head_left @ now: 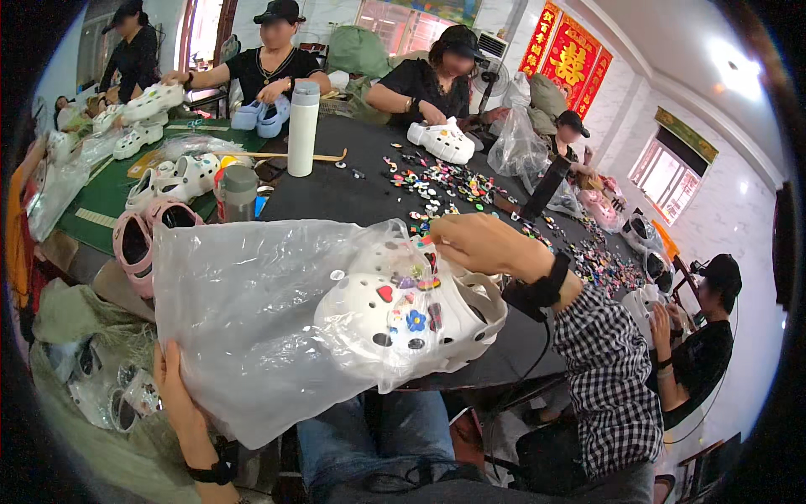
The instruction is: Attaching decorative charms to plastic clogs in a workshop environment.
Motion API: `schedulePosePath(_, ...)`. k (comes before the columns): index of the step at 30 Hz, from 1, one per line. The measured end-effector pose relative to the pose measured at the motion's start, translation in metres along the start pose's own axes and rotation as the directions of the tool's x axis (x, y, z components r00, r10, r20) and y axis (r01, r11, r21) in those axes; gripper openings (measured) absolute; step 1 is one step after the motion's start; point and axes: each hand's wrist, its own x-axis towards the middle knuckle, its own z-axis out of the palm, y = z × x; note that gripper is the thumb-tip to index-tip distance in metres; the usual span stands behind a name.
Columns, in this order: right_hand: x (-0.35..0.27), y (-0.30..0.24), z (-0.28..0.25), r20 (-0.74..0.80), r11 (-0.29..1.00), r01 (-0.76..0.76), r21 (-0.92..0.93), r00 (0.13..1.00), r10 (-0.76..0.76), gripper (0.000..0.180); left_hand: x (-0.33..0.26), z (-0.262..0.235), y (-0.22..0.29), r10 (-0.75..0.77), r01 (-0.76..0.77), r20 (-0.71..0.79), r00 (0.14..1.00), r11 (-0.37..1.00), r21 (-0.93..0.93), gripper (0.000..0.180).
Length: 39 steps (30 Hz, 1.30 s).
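The left hand [179, 399] pinches a clear plastic bag [235, 311], the right hand's [485, 244] bent fingers meet its mouth, grip unclear, and charm-studded white foam clogs [361, 319] sit partly inside near the black tabletop's [357, 197] edge.

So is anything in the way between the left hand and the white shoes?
Yes, the clear plastic bag. The left hand is at its left edge, and the bag reaches across and covers the front of the white shoes.

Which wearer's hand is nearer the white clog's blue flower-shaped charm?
Right. Right hand is above and right of the charm; left hand is farther off, lower left, at the clear plastic bag.
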Motion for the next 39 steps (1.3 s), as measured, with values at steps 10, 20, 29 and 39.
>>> schedulePosePath(10,0.037,0.019,0.019,0.148,0.943,0.014,-0.332,0.988,0.037,0.018,-0.018,0.015,-0.001,-0.068,0.067,0.003,0.998,0.997,0.022,0.052)
schedulePosePath(20,0.033,0.030,0.021,0.107,0.941,0.140,-0.308,0.988,-0.112,0.020,-0.025,0.010,-0.018,-0.052,0.053,0.010,0.999,0.995,-0.080,0.046)
schedulePosePath(29,0.062,0.008,0.017,-0.099,0.952,0.074,-0.295,0.989,-0.108,0.022,-0.022,0.010,-0.017,-0.109,0.104,-0.038,0.993,0.987,-0.118,0.050)
schedulePosePath(39,-0.037,-0.104,-0.011,-0.276,0.995,-0.071,-0.068,0.960,0.050,0.021,-0.013,-0.027,-0.013,-0.072,0.063,-0.065,0.995,0.989,-0.131,0.046)
